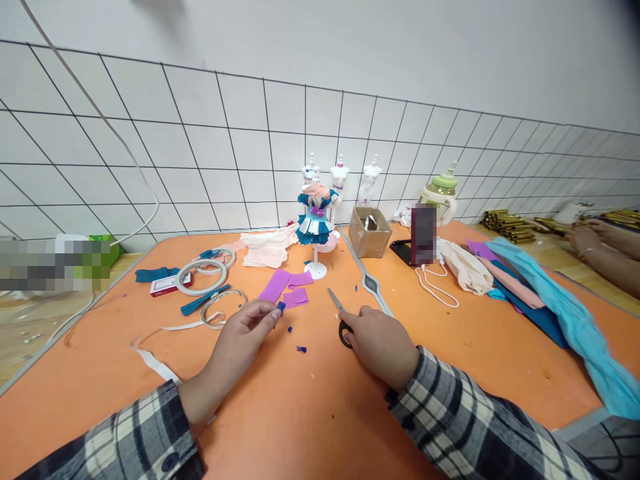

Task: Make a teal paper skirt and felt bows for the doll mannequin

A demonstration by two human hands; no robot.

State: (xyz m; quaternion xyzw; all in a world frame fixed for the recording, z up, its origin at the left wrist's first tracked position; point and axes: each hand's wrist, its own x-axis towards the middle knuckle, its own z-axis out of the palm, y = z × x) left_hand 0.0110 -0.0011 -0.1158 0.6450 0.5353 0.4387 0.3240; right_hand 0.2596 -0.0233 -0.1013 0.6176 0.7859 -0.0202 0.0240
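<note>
Between the thumb and fingers of my left hand [249, 332] a small dark blue piece of fabric [281, 307] is pinched. My right hand [377, 341] is closed on a pair of scissors [336, 300], black handle in the palm and blades pointing away to the upper left. Two tiny dark blue scraps [301, 349] lie on the orange tabletop [310, 427] between the hands. Just beyond my left hand are purple fabric pieces [275, 285]. Farther back stands a small dress form in a teal ruffled dress [313, 227].
Tape rolls [201, 277], teal strips [205, 300] and a white ribbon [155, 364] lie left. A cardboard box [370, 232], a phone [424, 235] and a green-lidded bottle [440, 193] stand at the back. Long fabrics [560, 300] lie right; another person's hands [587, 241] are beyond.
</note>
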